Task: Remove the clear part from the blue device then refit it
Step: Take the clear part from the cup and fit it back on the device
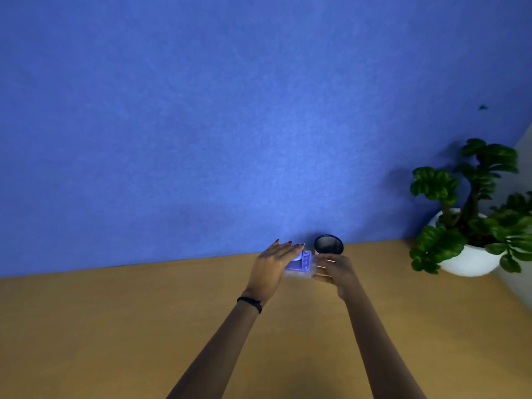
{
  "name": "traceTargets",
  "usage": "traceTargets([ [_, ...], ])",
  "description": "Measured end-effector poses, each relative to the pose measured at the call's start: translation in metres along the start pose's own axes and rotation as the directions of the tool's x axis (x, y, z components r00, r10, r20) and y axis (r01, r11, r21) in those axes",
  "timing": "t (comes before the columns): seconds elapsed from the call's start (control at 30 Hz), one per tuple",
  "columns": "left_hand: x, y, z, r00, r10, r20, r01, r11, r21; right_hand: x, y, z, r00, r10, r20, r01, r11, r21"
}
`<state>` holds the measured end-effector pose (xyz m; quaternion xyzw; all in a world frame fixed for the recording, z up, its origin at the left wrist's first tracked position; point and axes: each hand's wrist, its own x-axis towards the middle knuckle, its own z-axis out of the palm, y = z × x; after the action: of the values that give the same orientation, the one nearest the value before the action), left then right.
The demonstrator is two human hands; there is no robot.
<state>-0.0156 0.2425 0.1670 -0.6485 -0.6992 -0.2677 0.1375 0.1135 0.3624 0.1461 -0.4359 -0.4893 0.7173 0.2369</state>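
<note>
The blue device [300,262] is a small light-blue block held above the wooden desk near the blue wall. My left hand [273,264] lies over its left side with the fingers stretched flat across the top. My right hand [332,269] closes on its right end. A pale, blurred strip [298,274] along the device's lower edge looks like the clear part; whether it is seated or loose I cannot tell.
A black mesh cup [328,244] stands just behind my right hand against the blue wall [230,110]. A green plant in a white bowl-shaped pot [472,259] sits at the right. The wooden desk [115,326] stretches toward me.
</note>
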Motion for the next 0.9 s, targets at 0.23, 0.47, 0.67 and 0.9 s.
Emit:
traceTargets([
  [0.23, -0.013, 0.0, -0.005, 1.0, -0.008, 0.019, 0.008, 1.0, -0.01, -0.02, -0.005, 0.018, 0.994, -0.02, 0.108, 0.019, 1.0, 0.011],
  [0.47, -0.017, 0.004, -0.017, 1.0, -0.026, -0.005, 0.026, 1.0, -0.002, -0.029, -0.008, 0.022, 0.989, -0.047, 0.141, 0.043, 0.999, 0.031],
  [0.67, -0.021, 0.005, -0.02, 1.0, -0.018, -0.014, 0.018, 1.0, 0.005, -0.029, -0.008, 0.018, 0.984, -0.057, 0.168, 0.052, 0.998, 0.037],
  [0.9, -0.021, 0.008, -0.021, 1.0, -0.019, -0.019, 0.019, 1.0, 0.019, -0.034, -0.012, 0.019, 0.983, -0.049, 0.179, 0.037, 0.997, 0.069],
])
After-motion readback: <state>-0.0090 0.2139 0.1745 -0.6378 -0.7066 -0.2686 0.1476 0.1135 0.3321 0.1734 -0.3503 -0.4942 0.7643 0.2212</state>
